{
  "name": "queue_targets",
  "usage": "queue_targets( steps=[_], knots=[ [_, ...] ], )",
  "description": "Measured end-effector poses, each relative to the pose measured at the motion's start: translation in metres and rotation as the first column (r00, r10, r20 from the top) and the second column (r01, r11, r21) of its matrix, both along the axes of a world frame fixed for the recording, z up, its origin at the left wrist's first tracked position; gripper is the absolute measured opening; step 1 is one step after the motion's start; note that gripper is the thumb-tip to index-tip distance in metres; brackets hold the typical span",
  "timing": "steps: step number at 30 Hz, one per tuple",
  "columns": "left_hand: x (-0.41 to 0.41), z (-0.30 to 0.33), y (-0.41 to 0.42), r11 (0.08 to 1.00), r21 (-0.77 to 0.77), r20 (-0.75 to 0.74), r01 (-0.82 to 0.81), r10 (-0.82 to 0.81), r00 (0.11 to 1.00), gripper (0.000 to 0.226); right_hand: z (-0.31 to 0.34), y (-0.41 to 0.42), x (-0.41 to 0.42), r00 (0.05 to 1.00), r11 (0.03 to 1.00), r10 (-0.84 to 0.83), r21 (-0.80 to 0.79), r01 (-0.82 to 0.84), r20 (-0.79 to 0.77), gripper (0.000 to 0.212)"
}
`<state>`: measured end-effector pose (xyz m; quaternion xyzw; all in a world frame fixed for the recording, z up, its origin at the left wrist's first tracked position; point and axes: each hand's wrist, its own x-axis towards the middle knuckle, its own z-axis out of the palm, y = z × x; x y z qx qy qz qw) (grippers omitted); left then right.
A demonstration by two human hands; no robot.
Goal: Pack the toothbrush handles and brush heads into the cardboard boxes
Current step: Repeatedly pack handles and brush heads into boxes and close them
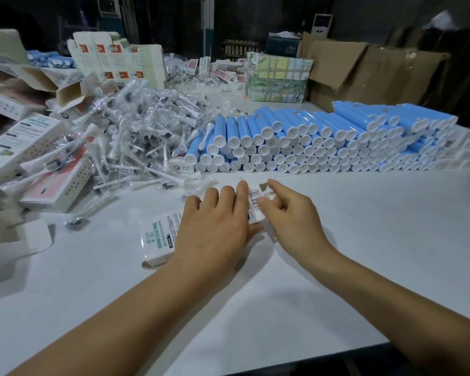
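table [337,240]: big white surface, everything sits on it, both forearms reach in from the near edge

blue handles [323,139]: huge stack of blue tubes with white end caps facing me, laid in rows across the right-middle of the table, well behind the hands

brush heads [136,137]: messy heap of white heads in clear bags, left of the blue stack and touching it

printed boxes [25,158]: a pile at the far left, tipped and leaning into the brush heads, some pink, some white

brown cartons [364,74]: flattened-looking cardboard at the back right

box [158,237]: small white carton with teal "SONIC ELECTRIC" print, lying flat near the middle, under both hands; near-left end flap looks shut, far-right end has a barcode panel and an open flap sticking up

left hand [215,226]: lies over the box, fingers fairly straight and a bit spread, pressing it down, thumb tucked at the box's right edge

right hand [288,213]: fingers curled in narrow at the box's barcode end, pinching the flap there; can't tell what's inside
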<state>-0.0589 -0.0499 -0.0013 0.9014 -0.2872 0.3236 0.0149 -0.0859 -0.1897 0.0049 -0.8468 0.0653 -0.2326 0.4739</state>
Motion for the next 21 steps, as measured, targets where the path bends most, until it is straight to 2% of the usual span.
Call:
queue_targets(
  steps=[1,4,9,14,16,17,18,19,20,21],
  knots=[
    [0.000,-0.001,0.000,1.000,0.000,0.004,0.004,-0.004,1.000,0.072,-0.001,0.000,0.000,1.000,0.999,-0.002,0.038,0.001,0.014,0.018],
    [-0.001,0.000,0.000,1.000,-0.020,0.014,0.000,0.000,1.000,0.072,-0.003,0.002,-0.003,0.998,0.994,-0.020,0.112,0.013,0.065,0.009],
    [-0.005,0.001,-0.001,1.000,-0.003,0.021,-0.006,0.006,1.000,0.071,-0.003,0.009,-0.008,0.991,0.998,-0.048,-0.021,0.051,0.128,0.022],
    [-0.006,0.003,0.001,0.999,0.030,0.008,-0.034,0.033,0.999,0.071,-0.005,0.008,-0.009,0.988,0.991,0.013,-0.134,0.008,0.154,0.012],
    [-0.007,0.008,0.002,0.997,0.024,-0.048,-0.069,0.070,0.996,0.075,-0.004,0.005,-0.009,0.984,0.982,0.008,-0.188,0.026,0.177,0.014],
    [-0.006,0.011,0.002,0.996,0.017,-0.094,-0.091,0.092,0.991,0.078,-0.002,0.003,-0.009,0.979,0.985,-0.023,-0.163,0.056,0.200,0.022],
    [-0.005,0.013,0.003,0.994,0.015,-0.137,-0.108,0.109,0.985,0.080,-0.002,0.001,-0.008,0.972,0.992,-0.084,-0.072,0.102,0.220,0.032],
    [-0.003,0.015,0.004,0.993,0.005,-0.153,-0.121,0.120,0.981,0.082,0.000,-0.002,-0.007,0.969,0.987,-0.149,0.089,0.134,0.199,0.042],
    [-0.002,0.015,0.004,0.992,-0.011,-0.157,-0.126,0.123,0.980,0.082,0.003,-0.004,-0.005,0.976,0.941,-0.175,0.313,0.128,0.128,0.048],
    [-0.003,0.016,0.004,0.992,-0.022,-0.162,-0.124,0.119,0.980,0.082,0.006,-0.006,-0.003,0.992,0.817,-0.113,0.573,0.064,0.050,0.050]
  ],
)
